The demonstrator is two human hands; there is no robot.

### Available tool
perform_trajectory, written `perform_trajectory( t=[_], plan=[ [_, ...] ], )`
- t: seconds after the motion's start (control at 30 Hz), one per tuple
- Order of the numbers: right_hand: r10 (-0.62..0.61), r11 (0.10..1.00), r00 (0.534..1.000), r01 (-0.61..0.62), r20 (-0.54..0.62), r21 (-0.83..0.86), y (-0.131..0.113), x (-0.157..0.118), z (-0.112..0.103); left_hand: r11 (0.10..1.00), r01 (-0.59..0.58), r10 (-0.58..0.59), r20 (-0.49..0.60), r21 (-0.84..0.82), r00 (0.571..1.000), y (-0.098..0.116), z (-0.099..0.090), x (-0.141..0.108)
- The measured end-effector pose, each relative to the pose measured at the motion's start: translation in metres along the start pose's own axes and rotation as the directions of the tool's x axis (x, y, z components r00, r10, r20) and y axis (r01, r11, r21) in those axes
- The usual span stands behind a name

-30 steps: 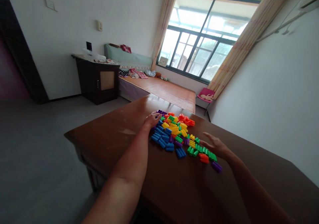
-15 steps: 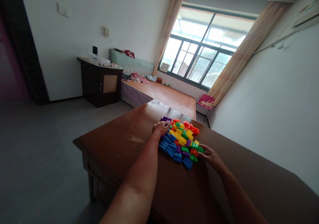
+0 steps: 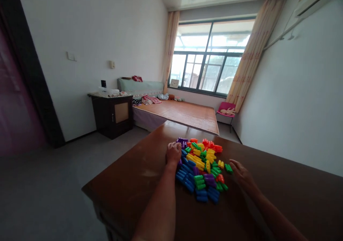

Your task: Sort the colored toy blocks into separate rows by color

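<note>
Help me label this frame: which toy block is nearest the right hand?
The green toy block beside the right hand: it lies farthest right, past the rightmost yellow toy block.

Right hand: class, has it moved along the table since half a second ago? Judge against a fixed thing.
Yes: the right hand has moved rightward, farther from the table's far corner, and away from the main pile of blocks.

Trailing blocks point(image 3: 222, 187) drawn into the pile point(image 3: 196, 159)
The right hand point(image 3: 243, 174) has since pulled back beside a green block point(image 3: 228, 168); the left hand point(image 3: 174, 152) has curled.
</note>
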State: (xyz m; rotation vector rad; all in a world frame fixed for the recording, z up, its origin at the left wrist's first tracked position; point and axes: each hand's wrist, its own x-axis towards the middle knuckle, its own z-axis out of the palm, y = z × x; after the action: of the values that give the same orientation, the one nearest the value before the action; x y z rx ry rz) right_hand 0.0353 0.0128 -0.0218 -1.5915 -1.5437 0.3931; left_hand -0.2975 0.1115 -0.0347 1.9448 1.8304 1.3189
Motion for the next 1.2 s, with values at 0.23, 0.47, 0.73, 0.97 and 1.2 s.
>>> perform_trajectory(
  t=[0.23,0.47,0.73,0.97,1.2],
  plan=[
    [-0.153,0.987,0.957,0.162,0.245,-0.018,0.031,-0.033,-0.009,0.961,0.100,-0.140,0.143,0.258,0.980,0.002,-0.010,0.001],
    [-0.242,0.928,0.888,0.330,0.390,-0.176,0.012,-0.036,-0.003,0.998,-0.055,0.056,0.357,-0.012,0.932,0.022,0.008,-0.002],
    [-0.260,0.964,0.954,0.265,0.148,-0.014,0.026,-0.028,-0.001,0.975,-0.101,0.184,0.470,-0.196,0.863,0.094,0.036,-0.014],
    [0.138,0.961,0.984,-0.105,-0.114,0.258,0.063,-0.005,-0.034,0.936,-0.323,0.343,0.551,-0.137,0.761,0.163,0.072,-0.048],
    [0.308,0.913,0.884,-0.171,-0.353,0.370,0.083,-0.002,-0.051,0.781,-0.531,0.595,0.649,-0.328,0.474,0.201,0.076,-0.066]
  ],
)
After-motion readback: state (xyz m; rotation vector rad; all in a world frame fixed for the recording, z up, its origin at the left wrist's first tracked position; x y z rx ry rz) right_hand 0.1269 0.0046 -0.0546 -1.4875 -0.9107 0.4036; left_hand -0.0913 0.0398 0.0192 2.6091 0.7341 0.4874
